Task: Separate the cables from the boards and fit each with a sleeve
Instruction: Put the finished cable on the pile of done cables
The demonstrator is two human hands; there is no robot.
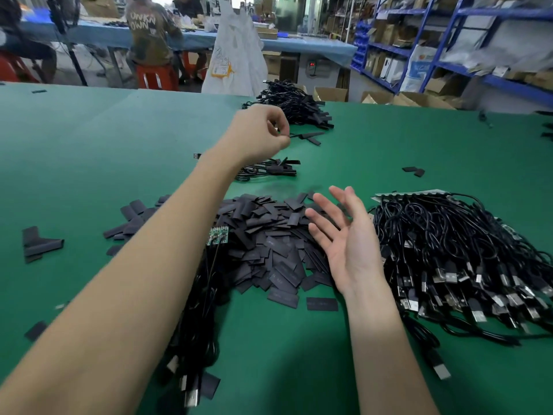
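The left hand (258, 134) is stretched out over the green table (89, 163), and a thin black cable (302, 135) with a sleeve on it is pinched at its fingertips, just short of the far heap of cables (294, 107). The right hand (344, 239) is held open, palm up and empty, between the sleeve pile (269, 235) and the cable bundle (463, 253). A small green board (219, 235) is seen beside the left forearm.
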